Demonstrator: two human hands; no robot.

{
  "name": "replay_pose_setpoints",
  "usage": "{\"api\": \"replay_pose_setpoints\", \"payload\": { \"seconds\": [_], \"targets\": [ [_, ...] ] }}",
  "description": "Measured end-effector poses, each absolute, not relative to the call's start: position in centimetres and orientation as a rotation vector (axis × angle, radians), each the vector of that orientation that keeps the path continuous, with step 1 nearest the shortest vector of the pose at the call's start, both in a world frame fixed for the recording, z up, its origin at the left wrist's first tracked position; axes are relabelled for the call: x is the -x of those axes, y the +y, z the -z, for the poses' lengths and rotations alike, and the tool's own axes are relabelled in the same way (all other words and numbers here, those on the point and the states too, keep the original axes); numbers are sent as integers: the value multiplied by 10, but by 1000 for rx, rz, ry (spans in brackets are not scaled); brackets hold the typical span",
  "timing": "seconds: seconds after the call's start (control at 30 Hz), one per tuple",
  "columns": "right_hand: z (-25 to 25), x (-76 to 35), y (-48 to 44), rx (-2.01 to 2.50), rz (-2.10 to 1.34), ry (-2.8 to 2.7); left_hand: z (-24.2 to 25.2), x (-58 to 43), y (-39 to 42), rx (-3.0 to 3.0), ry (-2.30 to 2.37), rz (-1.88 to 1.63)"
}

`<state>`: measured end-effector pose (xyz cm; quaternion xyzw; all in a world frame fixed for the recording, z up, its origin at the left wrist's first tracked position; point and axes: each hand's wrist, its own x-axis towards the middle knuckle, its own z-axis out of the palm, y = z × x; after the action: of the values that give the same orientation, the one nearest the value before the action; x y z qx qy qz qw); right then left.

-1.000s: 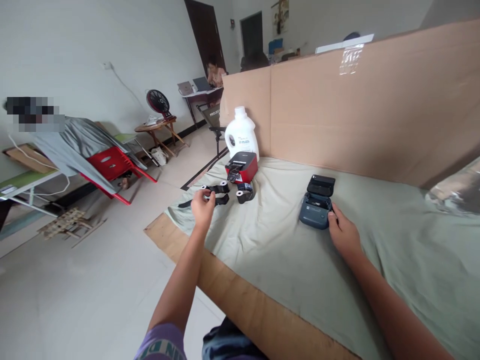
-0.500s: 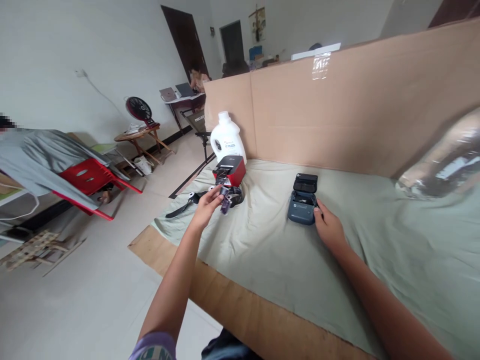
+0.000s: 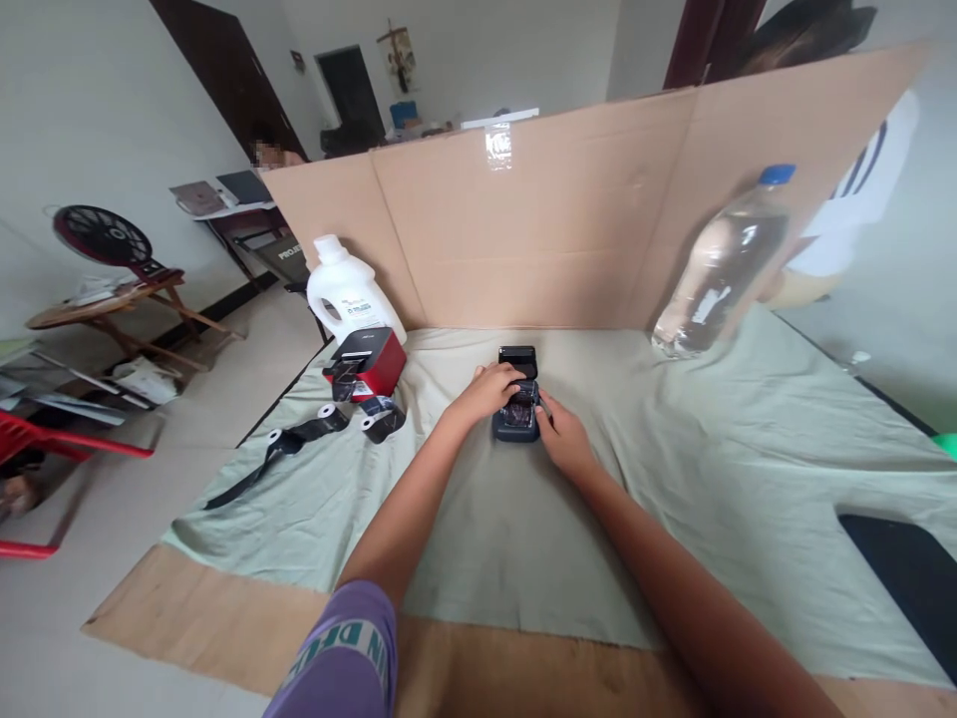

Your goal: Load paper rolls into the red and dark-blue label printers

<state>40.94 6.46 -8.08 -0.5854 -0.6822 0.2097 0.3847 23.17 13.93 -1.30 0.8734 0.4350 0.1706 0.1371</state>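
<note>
A small dark-blue portable printer (image 3: 515, 434) lies on the green cloth with its lid (image 3: 517, 356) flipped up at the back. My left hand (image 3: 487, 391) reaches over its open compartment, fingers closed on a dark film roll (image 3: 526, 393) at the top of the bay. Glossy dark film shows inside, below those fingertips. Against the printer's right side, my right hand (image 3: 566, 435) grips the edge with thumb and fingers. The fingers' undersides are hidden.
Left of the printer stand a red-and-black box (image 3: 385, 363), loose black film rolls (image 3: 383, 423) and a white jug (image 3: 351, 289). A cardboard panel (image 3: 538, 239) borders the back. A leaning clear bottle (image 3: 722, 269) and dark flat slab (image 3: 904, 568) are on the right.
My left hand has moved right from beside the red box to the printer, bringing the dark film roll over the open bay. My right hand stays on the printer; the view has turned right.
</note>
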Motion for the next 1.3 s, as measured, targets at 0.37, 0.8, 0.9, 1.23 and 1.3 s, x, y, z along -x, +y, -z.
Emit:
{"api": "replay_pose_setpoints", "payload": {
  "seconds": [0.37, 0.8, 0.9, 1.23, 1.3],
  "targets": [
    [78, -409, 64, 1493, -607, -1671, 24, -243, 140, -2443, 1487, -603],
    [46, -407, 156, 1191, -965, -1252, 72, -214, 73, -2734, 1195, -1193],
    [48, -400, 148, 1167, -869, -1316, 71, -215, 74, -2773, 1186, -1209],
    [81, -409, 122, 1072, -1051, -1348, 65, -213, 73, -2507, 1223, -1290],
    [80, -411, 122, 1070, -1082, -1377, 64, -211, 75, -2374, 1268, -1247]
  ]
}}
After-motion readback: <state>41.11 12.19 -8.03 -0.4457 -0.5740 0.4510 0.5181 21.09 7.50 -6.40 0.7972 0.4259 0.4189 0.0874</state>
